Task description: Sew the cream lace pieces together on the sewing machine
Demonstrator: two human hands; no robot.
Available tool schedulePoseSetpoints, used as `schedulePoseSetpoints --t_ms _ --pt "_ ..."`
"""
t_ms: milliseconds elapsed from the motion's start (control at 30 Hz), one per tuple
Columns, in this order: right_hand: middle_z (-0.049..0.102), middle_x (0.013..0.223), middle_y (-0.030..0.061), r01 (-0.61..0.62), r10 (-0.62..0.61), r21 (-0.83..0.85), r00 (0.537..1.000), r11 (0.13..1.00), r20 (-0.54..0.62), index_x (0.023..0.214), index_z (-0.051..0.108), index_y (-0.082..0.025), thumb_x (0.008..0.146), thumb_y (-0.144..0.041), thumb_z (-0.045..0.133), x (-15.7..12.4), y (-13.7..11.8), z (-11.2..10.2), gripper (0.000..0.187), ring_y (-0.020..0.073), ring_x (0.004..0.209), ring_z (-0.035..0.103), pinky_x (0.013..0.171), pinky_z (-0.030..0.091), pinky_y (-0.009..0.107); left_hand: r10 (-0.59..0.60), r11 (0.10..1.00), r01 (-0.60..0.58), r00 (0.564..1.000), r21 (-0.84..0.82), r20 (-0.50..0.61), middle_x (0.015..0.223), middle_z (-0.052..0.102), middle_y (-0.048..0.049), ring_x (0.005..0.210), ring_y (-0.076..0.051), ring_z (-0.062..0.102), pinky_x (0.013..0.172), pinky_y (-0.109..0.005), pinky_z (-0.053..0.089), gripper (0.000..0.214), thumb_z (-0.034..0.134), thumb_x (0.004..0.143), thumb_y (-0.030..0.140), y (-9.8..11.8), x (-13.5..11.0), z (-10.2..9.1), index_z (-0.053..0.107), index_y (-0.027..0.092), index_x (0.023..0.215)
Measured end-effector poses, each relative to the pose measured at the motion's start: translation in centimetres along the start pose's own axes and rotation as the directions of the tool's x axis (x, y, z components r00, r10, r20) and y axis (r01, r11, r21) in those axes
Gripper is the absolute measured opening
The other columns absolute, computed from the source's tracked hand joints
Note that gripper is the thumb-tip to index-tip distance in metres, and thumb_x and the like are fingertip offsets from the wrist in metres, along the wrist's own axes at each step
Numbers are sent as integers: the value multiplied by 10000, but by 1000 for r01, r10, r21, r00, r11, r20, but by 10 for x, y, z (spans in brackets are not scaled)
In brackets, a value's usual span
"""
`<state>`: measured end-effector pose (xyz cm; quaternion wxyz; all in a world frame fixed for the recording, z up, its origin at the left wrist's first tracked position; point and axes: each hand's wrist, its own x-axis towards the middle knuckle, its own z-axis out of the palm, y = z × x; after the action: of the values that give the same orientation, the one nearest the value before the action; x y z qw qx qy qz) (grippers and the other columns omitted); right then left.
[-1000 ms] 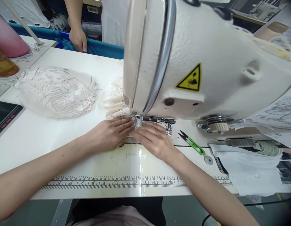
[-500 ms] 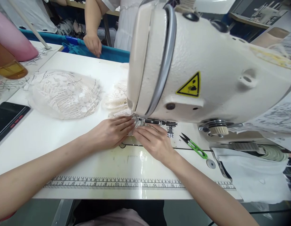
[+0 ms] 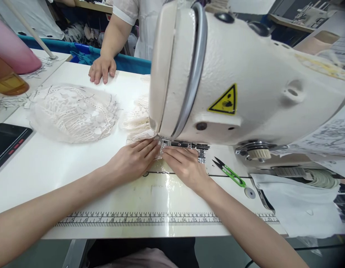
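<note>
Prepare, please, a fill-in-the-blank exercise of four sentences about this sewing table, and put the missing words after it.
1. The thread snips on the table have ____ handles.
2. The yellow warning sign on the sewing machine has the shape of a ____.
3. The black device lies at the picture's ____ edge.
4. The person's left hand and right hand show the camera their ____, not their palms.

Missing words: green; triangle; left; backs.
</note>
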<state>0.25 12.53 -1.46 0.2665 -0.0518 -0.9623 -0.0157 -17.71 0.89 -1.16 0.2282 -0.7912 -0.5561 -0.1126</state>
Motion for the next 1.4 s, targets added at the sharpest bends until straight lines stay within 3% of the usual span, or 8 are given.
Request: schedulePoseSetpoints --t_ms 433,667,867,1033,1200,1400 --pt "720 1118 5 -46 45 4 998 999 50 1034 684 -185 940 -110 512 -5 14 6 210 116 905 679 761 513 246 -65 997 68 995 -31 73 1175 680 -153 1077 -294 658 853 -397 588 328 469 964 215 6 0 1 620 109 1236" --pt "742 1009 -4 -170 162 74 982 983 99 1002 706 -218 936 -167 541 1 15 -1 186 127 863 684 763 508 240 -131 987 139 986 -78 103 1184 675 -149 1069 -292 660 809 -405 592 326 452 977 235 8 2 2 622 141 1238" --pt "739 956 12 -249 235 129 965 960 115 993 723 -252 946 -216 530 2 15 2 202 128 838 672 727 489 232 -131 990 134 988 -45 80 1209 663 -154 1046 -278 672 808 -386 591 322 451 981 255 7 4 2 631 131 1218" --pt "723 980 44 -245 238 73 967 967 92 1084 712 -259 952 -312 534 -7 12 2 228 173 946 658 809 492 285 1 997 1 999 -82 32 1257 640 -133 1162 -262 616 967 -380 541 335 430 950 103 7 -2 3 607 63 1231" --pt "695 1060 77 -253 245 34 958 967 149 1159 687 -280 961 -451 487 -13 5 3 329 192 893 651 867 475 374 -99 990 100 995 -100 20 1223 654 -143 1146 -277 625 943 -392 559 332 462 979 224 8 -4 5 614 72 1232" --pt "693 1039 83 -272 270 -20 942 962 199 1250 633 -301 967 -491 454 -13 0 6 385 184 843 645 884 450 393 -100 994 98 994 -43 -35 1152 688 -153 1055 -282 673 890 -391 585 310 470 979 236 9 2 3 677 51 1116"
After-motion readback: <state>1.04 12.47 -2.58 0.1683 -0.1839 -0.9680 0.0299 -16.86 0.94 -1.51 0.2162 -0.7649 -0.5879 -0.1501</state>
